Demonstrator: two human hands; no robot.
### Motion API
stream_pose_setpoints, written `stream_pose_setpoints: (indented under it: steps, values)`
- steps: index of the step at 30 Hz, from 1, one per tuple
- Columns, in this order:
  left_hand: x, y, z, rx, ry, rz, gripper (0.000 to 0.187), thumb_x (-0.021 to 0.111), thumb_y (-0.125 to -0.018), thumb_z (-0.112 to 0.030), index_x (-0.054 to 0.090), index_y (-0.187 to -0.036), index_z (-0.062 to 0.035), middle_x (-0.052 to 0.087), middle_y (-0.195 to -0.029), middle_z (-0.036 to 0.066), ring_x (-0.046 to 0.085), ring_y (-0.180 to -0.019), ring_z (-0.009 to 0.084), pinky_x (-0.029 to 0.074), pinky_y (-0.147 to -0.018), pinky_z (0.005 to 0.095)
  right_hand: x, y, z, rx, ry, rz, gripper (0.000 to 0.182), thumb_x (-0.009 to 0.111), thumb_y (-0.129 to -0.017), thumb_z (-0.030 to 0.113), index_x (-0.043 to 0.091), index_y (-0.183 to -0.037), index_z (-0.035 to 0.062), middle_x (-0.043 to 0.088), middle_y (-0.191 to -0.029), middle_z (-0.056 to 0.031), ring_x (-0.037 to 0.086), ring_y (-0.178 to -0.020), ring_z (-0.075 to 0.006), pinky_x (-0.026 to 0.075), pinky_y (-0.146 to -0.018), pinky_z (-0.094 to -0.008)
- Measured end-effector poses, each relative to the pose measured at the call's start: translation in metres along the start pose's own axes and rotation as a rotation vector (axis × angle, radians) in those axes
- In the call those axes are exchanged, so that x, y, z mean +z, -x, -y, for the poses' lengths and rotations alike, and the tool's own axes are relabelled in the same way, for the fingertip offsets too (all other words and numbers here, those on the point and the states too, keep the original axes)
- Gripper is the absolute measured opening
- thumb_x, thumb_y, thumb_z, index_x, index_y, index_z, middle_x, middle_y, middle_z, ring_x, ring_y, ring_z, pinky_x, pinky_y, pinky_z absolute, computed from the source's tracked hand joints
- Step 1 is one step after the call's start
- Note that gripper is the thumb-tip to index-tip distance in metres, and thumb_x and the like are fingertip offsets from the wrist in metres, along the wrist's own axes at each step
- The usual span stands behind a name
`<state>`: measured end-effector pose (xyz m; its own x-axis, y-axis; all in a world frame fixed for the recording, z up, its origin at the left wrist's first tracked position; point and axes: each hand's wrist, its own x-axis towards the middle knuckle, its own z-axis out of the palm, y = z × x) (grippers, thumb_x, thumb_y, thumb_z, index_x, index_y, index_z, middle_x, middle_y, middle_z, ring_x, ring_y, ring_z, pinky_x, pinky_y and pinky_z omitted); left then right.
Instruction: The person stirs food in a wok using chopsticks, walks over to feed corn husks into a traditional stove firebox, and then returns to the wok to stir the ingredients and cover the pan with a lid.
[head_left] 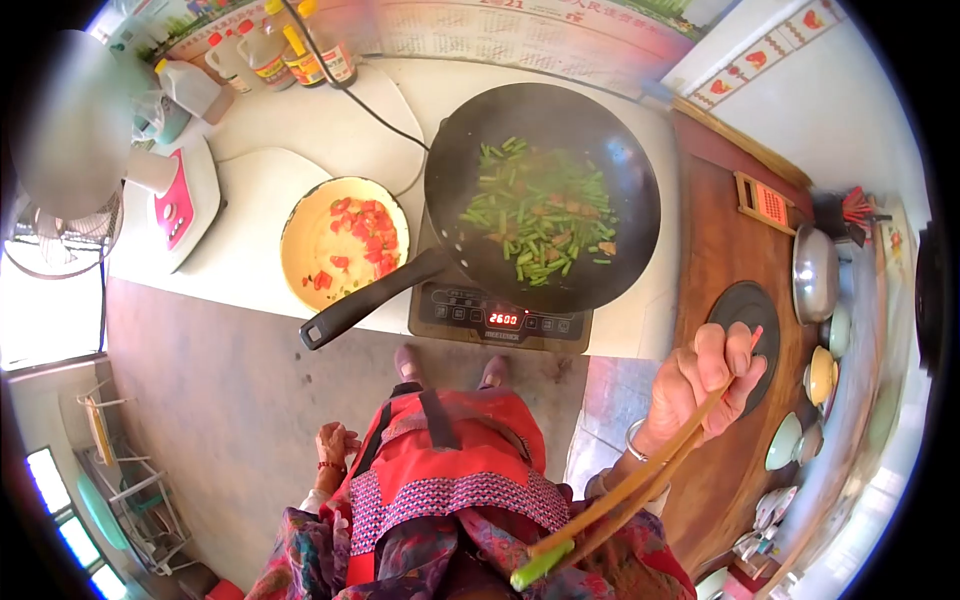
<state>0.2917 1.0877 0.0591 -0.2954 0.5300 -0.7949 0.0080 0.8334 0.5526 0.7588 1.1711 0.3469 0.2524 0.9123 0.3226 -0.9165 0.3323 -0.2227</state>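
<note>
Long wooden chopsticks (640, 478) are held in my right hand (700, 385), raised close to the camera at the lower right. A piece of green vegetable (541, 565) is pinched at their tips, in front of the apron (450, 420). My left hand (336, 445) hangs beside the apron with its fingers curled; whether anything is in it is too small to tell. Cut green stalks with brownish bits (545, 215) lie in a black wok (620, 250) on an induction cooker (500, 318) showing 2600. Left of the wok sits a yellow bowl (295, 245) of chopped red pieces (372, 235).
The wok's handle (375, 298) points left past the counter's front edge. A black cable (370, 108) crosses the white counter (250, 185). Bottles (265, 55) stand at the back left. On the wooden surface (730, 250) are a round black lid (745, 310) and bowls (785, 440).
</note>
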Motion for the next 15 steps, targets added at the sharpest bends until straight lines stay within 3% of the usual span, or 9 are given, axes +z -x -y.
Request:
stream_pose_setpoints:
  steps: [3, 7, 10, 12, 15]
  values:
    - [-0.003, -0.005, 0.002, -0.02, -0.063, 0.048, 0.026, 0.044, -0.078, -0.015, 0.05, -0.091, 0.0066, 0.059, -0.07, 0.018, 0.058, -0.051, 0.024, 0.047, -0.042, 0.031, 0.004, 0.002, 0.002, -0.011, -0.018, 0.043, 0.023, 0.034, -0.094, 0.021, 0.038, -0.086, -0.0005, 0.047, -0.085, -0.0235, 0.053, -0.042, -0.016, 0.047, -0.038, -0.0247]
    - [0.0, -0.001, 0.003, 0.031, -0.029, -0.003, 0.026, 0.046, -0.077, -0.015, 0.05, -0.09, 0.0064, 0.06, -0.07, 0.018, 0.059, -0.052, 0.0242, 0.047, -0.041, 0.0307, 0.004, 0.008, 0.007, -0.019, -0.014, 0.051, 0.023, 0.034, -0.094, 0.021, 0.038, -0.087, -0.0011, 0.047, -0.087, -0.0248, 0.054, -0.042, -0.017, 0.047, -0.038, -0.0258]
    - [-0.008, -0.006, 0.013, 0.108, 0.015, 0.05, 0.027, 0.047, -0.077, -0.016, 0.05, -0.092, 0.007, 0.06, -0.069, 0.018, 0.06, -0.053, 0.024, 0.047, -0.042, 0.031, 0.006, 0.011, 0.009, -0.013, -0.037, 0.076, 0.023, 0.034, -0.093, 0.021, 0.038, -0.087, -0.0013, 0.048, -0.087, -0.0256, 0.055, -0.044, -0.0177, 0.048, -0.037, -0.0267]
    - [-0.008, -0.01, 0.014, 0.083, -0.05, 0.066, 0.034, 0.047, -0.081, -0.016, 0.042, -0.106, 0.0054, 0.06, -0.073, 0.02, 0.059, -0.05, 0.0251, 0.05, -0.041, 0.0317, 0.011, 0.015, 0.008, -0.01, -0.051, 0.086, 0.023, 0.035, -0.093, 0.021, 0.039, -0.087, -0.001, 0.048, -0.086, -0.0253, 0.056, -0.044, -0.0177, 0.048, -0.037, -0.0269]
    - [-0.004, -0.01, 0.015, 0.08, -0.028, 0.053, 0.034, 0.049, -0.081, -0.017, 0.041, -0.107, 0.0039, 0.06, -0.073, 0.02, 0.059, -0.05, 0.0257, 0.049, -0.041, 0.0324, 0.023, 0.013, 0.0, -0.021, -0.104, 0.078, 0.022, 0.036, -0.093, 0.018, 0.04, -0.086, -0.0023, 0.048, -0.085, -0.0256, 0.057, -0.045, -0.0179, 0.049, -0.036, -0.0256]
